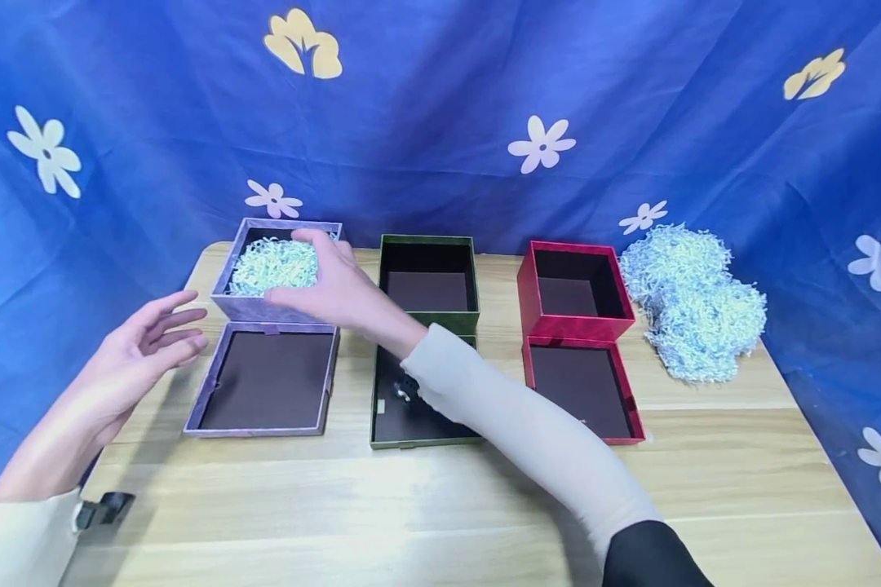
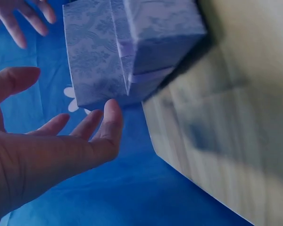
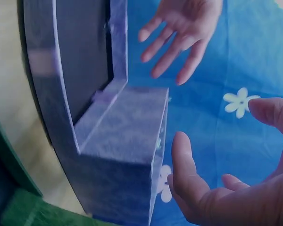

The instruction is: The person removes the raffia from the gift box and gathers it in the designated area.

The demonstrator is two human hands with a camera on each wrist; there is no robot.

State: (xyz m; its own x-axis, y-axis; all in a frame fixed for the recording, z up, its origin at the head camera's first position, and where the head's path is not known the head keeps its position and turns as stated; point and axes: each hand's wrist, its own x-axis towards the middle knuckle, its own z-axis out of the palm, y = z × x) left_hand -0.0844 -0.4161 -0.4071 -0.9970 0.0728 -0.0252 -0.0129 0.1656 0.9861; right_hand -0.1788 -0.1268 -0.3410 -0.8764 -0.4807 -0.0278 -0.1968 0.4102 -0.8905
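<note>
The right hand [image 1: 338,285] is held open-fingered over the shredded paper [image 1: 273,265] in the purple box [image 1: 264,308] on the tabletop [image 1: 440,505]. The left hand [image 1: 143,346], its grip open, is held beside it. No writing can be read.

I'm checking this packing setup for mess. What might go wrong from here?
The right hand hovers open over the shredded paper heaped in the purple box; strands may spill over the rim. The right sleeve crosses the green lid and might drag it.
</note>
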